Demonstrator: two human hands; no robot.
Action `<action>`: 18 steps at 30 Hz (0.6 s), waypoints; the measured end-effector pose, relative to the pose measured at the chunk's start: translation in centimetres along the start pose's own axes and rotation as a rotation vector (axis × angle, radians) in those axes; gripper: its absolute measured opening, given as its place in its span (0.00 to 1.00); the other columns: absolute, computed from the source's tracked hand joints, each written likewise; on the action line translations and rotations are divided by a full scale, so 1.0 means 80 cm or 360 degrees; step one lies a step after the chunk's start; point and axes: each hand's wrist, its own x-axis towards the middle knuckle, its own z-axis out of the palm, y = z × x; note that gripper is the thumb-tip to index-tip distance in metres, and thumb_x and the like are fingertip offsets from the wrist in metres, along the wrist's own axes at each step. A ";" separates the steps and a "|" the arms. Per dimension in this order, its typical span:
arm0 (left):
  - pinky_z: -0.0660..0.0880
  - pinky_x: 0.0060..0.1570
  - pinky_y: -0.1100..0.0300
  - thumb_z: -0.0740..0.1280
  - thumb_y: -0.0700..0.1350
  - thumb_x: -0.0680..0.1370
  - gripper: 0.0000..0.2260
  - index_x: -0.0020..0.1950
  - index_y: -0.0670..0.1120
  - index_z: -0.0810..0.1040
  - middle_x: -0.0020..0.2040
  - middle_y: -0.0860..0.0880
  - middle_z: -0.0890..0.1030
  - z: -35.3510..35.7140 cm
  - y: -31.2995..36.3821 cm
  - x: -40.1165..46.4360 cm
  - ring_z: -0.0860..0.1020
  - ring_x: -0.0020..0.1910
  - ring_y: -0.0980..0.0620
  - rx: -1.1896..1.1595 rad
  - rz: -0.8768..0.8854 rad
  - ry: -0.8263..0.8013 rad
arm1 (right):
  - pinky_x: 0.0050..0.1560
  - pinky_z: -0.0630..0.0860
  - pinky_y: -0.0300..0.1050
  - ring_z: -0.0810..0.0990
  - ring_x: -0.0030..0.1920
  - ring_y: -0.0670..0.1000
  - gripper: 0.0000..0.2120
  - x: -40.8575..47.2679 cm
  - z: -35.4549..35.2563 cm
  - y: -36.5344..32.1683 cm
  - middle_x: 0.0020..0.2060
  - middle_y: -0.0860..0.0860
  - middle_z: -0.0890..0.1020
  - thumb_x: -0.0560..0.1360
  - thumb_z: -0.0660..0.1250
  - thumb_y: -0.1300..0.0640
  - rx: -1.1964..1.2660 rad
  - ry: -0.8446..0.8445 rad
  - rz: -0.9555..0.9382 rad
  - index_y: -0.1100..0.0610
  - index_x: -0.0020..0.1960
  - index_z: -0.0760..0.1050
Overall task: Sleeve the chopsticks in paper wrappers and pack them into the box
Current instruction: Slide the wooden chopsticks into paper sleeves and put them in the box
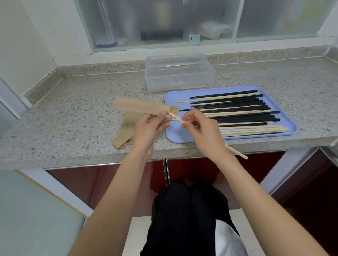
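Left hand (150, 127) pinches a brown paper wrapper (143, 106) near its open end, holding it raised above the granite counter (74, 121) with the closed end pointing far-left. Right hand (201, 129) grips a pale wooden chopstick (237, 152) between thumb and fingertips; the chopstick's tip lies at the wrapper's mouth, and its other end projects past the wrist toward the near right, over the counter edge. Whether one stick or a pair is held cannot be told. Beneath the left hand, a loose pile of spare wrappers (125, 134) rests on the counter. Just right of the hands, a light blue tray (174, 135) carries a spread of unsleeved chopsticks (238, 111), black and pale wood mixed, lying left to right. Beyond the tray, a clear plastic box (179, 74) stands open, touching the tray's far rim; a few sleeved pieces lie on its floor. Frosted window (196, 13) spans the far wall.
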 end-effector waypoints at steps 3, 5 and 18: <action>0.78 0.42 0.67 0.66 0.39 0.78 0.02 0.47 0.41 0.77 0.39 0.51 0.83 -0.005 -0.001 -0.005 0.83 0.41 0.57 -0.0075 -0.0055 -0.0006 | 0.40 0.69 0.31 0.76 0.37 0.39 0.07 -0.001 -0.006 0.000 0.37 0.47 0.83 0.76 0.63 0.63 0.0072 -0.0047 -0.0014 0.52 0.46 0.76; 0.78 0.41 0.67 0.66 0.40 0.78 0.03 0.50 0.41 0.77 0.37 0.53 0.84 -0.006 -0.001 -0.008 0.83 0.40 0.58 -0.0097 -0.0062 0.0001 | 0.42 0.71 0.34 0.77 0.38 0.40 0.08 0.002 -0.012 0.000 0.36 0.45 0.83 0.75 0.64 0.63 0.0072 -0.0073 -0.0024 0.50 0.45 0.76; 0.78 0.38 0.67 0.67 0.43 0.77 0.03 0.45 0.46 0.79 0.37 0.53 0.81 0.007 -0.008 -0.015 0.80 0.37 0.60 -0.0091 -0.0119 0.0014 | 0.37 0.69 0.34 0.76 0.34 0.41 0.09 -0.002 -0.012 -0.005 0.39 0.49 0.83 0.76 0.65 0.59 -0.0140 -0.0085 -0.0092 0.53 0.55 0.69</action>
